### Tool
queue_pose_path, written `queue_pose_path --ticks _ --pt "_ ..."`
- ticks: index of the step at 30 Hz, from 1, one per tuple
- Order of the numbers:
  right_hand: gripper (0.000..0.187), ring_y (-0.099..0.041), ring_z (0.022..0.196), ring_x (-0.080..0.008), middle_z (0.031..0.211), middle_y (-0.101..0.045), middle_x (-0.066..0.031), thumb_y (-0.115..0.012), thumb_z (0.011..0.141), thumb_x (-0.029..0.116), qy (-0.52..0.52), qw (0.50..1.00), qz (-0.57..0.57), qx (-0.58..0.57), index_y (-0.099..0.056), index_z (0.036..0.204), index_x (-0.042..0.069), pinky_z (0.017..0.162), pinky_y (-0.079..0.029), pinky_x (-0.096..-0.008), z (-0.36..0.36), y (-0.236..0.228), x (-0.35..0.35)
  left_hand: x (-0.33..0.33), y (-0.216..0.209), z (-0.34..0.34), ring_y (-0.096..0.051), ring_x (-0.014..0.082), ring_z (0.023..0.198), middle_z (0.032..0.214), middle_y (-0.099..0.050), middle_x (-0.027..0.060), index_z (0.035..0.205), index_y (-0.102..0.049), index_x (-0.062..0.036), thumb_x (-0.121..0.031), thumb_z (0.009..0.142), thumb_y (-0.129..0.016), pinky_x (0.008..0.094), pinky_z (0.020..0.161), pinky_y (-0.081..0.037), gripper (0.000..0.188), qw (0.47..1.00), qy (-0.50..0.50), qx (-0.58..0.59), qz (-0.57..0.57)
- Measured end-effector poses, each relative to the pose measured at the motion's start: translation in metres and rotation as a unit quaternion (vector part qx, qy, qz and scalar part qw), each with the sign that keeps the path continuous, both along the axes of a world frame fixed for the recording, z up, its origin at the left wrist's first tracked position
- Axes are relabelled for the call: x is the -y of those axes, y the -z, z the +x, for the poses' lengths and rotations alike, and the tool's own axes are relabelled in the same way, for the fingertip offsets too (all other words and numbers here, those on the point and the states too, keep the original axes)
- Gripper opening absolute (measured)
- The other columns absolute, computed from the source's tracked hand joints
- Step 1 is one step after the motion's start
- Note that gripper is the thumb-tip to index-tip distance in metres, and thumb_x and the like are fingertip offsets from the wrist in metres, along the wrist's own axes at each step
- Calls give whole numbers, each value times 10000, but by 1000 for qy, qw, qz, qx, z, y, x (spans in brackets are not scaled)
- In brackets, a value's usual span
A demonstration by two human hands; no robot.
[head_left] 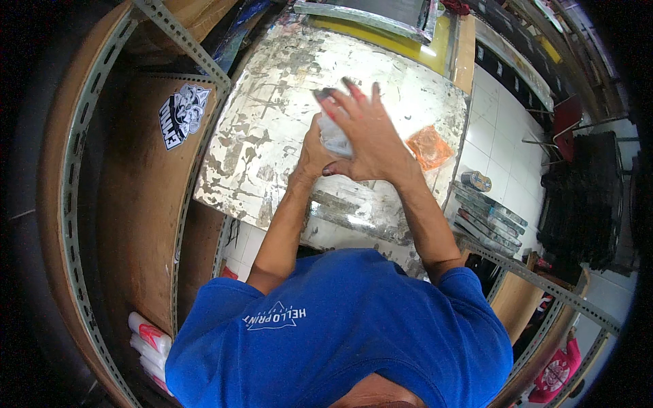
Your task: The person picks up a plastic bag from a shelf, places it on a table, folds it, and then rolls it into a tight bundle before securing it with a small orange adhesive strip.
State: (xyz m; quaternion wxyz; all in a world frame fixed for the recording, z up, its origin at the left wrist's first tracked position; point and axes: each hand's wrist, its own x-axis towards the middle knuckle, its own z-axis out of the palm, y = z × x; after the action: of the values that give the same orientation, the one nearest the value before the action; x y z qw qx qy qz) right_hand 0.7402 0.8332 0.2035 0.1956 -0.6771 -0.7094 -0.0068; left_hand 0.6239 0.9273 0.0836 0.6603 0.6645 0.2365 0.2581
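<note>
Over the stained white tabletop (262, 115) my two hands are close together. My left hand (313, 153) is curled around the side of a whitish, translucent thing (335, 138) that looks like crumpled plastic or a small plastic cup; its exact kind cannot be made out. Spread fingers mark my right hand (367, 132), which lies across the top of that thing and hides part of it. Red and dark stains cover its fingertips. Beside my right wrist, a flat orange packet or smeared square (430, 147) rests on the table.
Framed screens (367, 19) lie at the table's far end, over a yellow surface. A shelf with a perforated metal frame (183, 44) stands on the left. To the right are a round can (476, 181), stacked frames (491, 221) and a dark pile (581, 200).
</note>
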Motion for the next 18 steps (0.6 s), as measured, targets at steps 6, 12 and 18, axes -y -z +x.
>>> queue_pose_path --ticks 6,12,18 --pt "1042 -335 1341 -417 1379 -418 -209 -851 565 407 111 966 197 -128 -394 1404 -8 1104 -253 -567 33 -1 49 1 16 17 -591 212 1116 1181 -617 129 1325 -399 -6 -199 454 -980 360 964 -488 1064 992 43 56 101" --pt "355 -555 994 -240 1093 -567 -134 -697 777 71 395 801 384 -235 -580 1105 3 844 -448 -344 76 108 144 -5 25 7 -618 210 1072 1146 -635 138 1270 -461 26 -109 509 -953 340 932 -521 916 996 69 49 39" --pt "194 -553 651 -108 747 -644 -39 -697 834 129 571 664 205 -437 -685 951 -25 590 -435 -258 93 182 200 -2 20 7 -630 217 1048 1137 -639 146 1252 -470 24 -101 541 -942 347 926 -529 862 996 76 44 11"
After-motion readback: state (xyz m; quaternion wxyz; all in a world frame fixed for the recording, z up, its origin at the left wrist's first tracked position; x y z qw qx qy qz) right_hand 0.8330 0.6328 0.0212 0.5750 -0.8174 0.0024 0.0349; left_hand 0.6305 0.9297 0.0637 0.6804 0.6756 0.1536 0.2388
